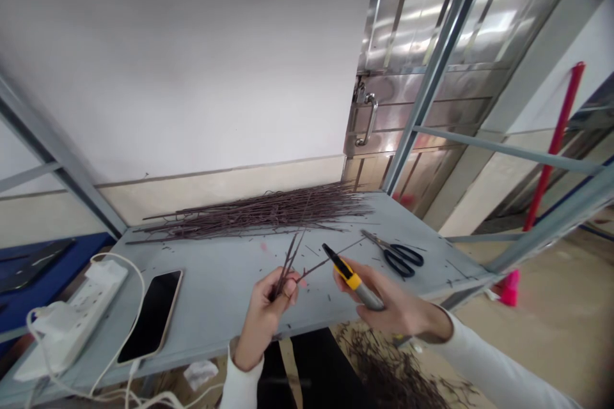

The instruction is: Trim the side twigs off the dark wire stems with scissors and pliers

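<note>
On the near side of the twig pile (259,212), the left hand (268,300) pinches thin twigs (287,264) between thumb and fingers. Right of it, also nearer than the pile, the right hand (391,301) grips 1 yellow-and-black hand tool (354,280).

A cream band (268,177) is lining the base of a white wall (192,64) behind the grey table (316,307). On the right, a shiny metal door (398,83) is reflecting bright light. Grey posts (447,45) are standing at the table's ends; tan floor (575,326) is spreading beyond.
</note>
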{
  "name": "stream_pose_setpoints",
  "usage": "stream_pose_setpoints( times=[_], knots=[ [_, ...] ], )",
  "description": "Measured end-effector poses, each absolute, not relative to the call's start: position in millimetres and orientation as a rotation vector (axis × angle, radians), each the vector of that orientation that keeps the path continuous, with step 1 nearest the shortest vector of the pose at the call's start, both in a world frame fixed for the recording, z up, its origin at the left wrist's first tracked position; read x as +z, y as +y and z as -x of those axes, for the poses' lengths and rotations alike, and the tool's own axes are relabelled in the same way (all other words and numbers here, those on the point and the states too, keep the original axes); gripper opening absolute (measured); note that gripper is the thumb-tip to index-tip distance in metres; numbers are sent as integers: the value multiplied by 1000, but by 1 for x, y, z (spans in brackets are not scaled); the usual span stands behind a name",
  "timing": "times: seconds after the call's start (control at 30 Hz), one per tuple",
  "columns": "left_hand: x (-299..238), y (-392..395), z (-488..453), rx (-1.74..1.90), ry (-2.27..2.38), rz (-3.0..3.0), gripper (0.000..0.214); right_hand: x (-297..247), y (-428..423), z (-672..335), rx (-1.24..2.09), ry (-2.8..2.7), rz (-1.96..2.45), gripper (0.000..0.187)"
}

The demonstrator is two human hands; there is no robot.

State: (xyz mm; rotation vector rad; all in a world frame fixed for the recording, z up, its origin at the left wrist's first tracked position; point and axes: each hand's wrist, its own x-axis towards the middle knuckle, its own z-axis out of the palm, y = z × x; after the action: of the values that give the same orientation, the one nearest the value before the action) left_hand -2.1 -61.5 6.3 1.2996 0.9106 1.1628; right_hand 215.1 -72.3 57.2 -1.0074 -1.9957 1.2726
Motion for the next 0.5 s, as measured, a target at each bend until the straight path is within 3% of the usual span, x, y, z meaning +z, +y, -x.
stream_pose_setpoints(
  times=[0.2, 0.5],
  knots=[
    [10, -63, 2, 1087, 866, -1269, 40, 60, -69, -218, 550, -2178, 1234, 33],
    [13, -65, 1, 1086, 887, -1281, 44, 54, -64, -221, -121, -2099, 1181, 50]
  ],
)
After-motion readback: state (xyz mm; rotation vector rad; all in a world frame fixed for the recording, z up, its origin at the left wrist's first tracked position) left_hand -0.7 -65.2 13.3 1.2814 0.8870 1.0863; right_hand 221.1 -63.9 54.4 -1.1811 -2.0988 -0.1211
